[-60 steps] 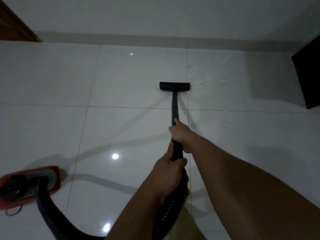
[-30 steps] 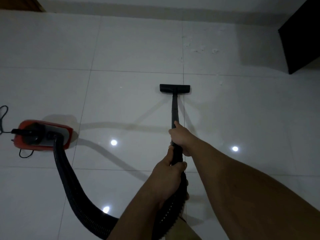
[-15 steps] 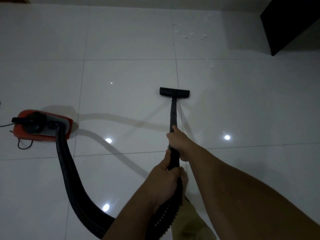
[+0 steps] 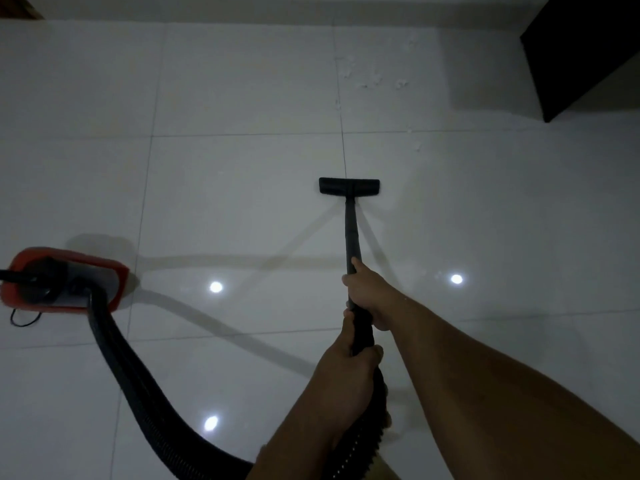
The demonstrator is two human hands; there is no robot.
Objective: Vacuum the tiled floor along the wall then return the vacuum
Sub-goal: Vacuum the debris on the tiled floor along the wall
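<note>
The black vacuum wand (image 4: 351,233) runs from my hands to its flat black nozzle (image 4: 349,186), which sits on the white tiled floor (image 4: 242,188). My right hand (image 4: 369,294) grips the wand higher up. My left hand (image 4: 346,379) grips it lower, where the ribbed black hose (image 4: 138,386) joins. The hose curves left to the red vacuum body (image 4: 62,284) on the floor. White debris specks (image 4: 375,76) lie ahead of the nozzle, close to the wall's base (image 4: 277,10).
A dark piece of furniture (image 4: 588,53) stands at the far right against the wall. A brown wooden edge (image 4: 20,8) shows at the top left corner. A thin black cord (image 4: 24,318) trails from the vacuum body. Ceiling lights reflect on the glossy tiles.
The view has shifted as I stepped back from the wall. The nozzle was drawn away from the debris and the wall. The vacuum body came into fuller view at left. Both hands kept their grip.
</note>
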